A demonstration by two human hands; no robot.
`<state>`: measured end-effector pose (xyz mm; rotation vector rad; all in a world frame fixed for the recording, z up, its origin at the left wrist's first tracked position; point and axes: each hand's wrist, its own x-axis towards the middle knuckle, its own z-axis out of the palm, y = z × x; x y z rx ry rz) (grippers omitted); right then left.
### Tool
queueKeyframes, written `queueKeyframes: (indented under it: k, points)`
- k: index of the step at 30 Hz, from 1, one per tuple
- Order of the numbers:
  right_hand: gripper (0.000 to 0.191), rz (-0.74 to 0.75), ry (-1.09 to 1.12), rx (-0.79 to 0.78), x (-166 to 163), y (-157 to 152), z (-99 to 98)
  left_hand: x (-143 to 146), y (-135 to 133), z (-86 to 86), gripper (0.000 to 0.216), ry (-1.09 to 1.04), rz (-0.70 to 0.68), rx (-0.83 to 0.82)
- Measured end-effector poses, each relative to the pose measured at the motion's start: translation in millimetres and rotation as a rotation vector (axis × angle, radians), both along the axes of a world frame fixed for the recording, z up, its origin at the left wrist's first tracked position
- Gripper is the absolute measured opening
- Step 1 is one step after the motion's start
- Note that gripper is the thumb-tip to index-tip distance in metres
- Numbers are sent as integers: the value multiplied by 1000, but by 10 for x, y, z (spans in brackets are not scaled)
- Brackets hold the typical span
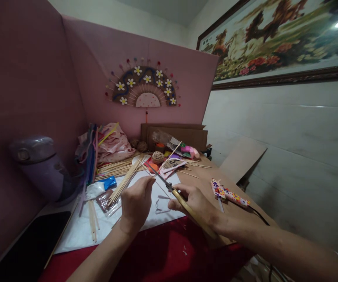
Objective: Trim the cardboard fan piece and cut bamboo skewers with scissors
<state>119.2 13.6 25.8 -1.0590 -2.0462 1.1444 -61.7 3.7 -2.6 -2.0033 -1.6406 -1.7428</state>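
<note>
My left hand (137, 201) is closed, its thumb and forefinger pinching a thin wooden stick (172, 153) that slants up to the right. In my right hand (196, 203) are scissors (183, 201) with gold-coloured handles, the fingers wrapped round them. Their dark blades reach up to the left and meet the stick just beyond my left fingertips; whether the blades touch it I cannot tell. Beside my left hand lies a bundle of wooden sticks (127, 181). White paper (154, 213) is spread below both hands.
A patterned glue gun (229, 194) with a cord lies on the right. Behind are a twine ball (158, 157), cardboard (180, 135) and pink cloth (116, 145). A purple device (44, 168) stands left; a flowered fan (147, 88) hangs on the pink panel.
</note>
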Motion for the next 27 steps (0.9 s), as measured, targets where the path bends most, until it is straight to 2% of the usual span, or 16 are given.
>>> queueKeyframes:
  k: [3,5,8,13,16,19,21,22,25,27]
  points:
    - [35,-2,19,1,-22,-30,-22,-18,-11,-22,19,224,112,91]
    - [34,3,19,7,-29,-41,-29,-26,-18,5,22,195,89,48]
    - [32,3,-12,44,-22,-32,-34,-33,-17,65,26,-95,-76,-144]
    - [32,42,0,81,12,12,-69,-92,13,139,26,-758,-487,-602]
    - [32,64,11,73,32,19,-95,-141,19,176,32,-951,-661,-742]
    - [33,71,16,65,44,14,-85,-148,17,188,35,-1021,-779,-831]
    - [33,56,18,54,42,12,-63,-117,18,168,31,-971,-734,-789]
    - [33,45,17,45,38,12,-52,-96,20,151,29,-902,-652,-720]
    - [33,10,-5,14,16,13,-42,-41,28,85,22,-509,-303,-367]
    - [32,-12,-26,12,1,12,-57,-32,30,54,16,-223,-137,-167]
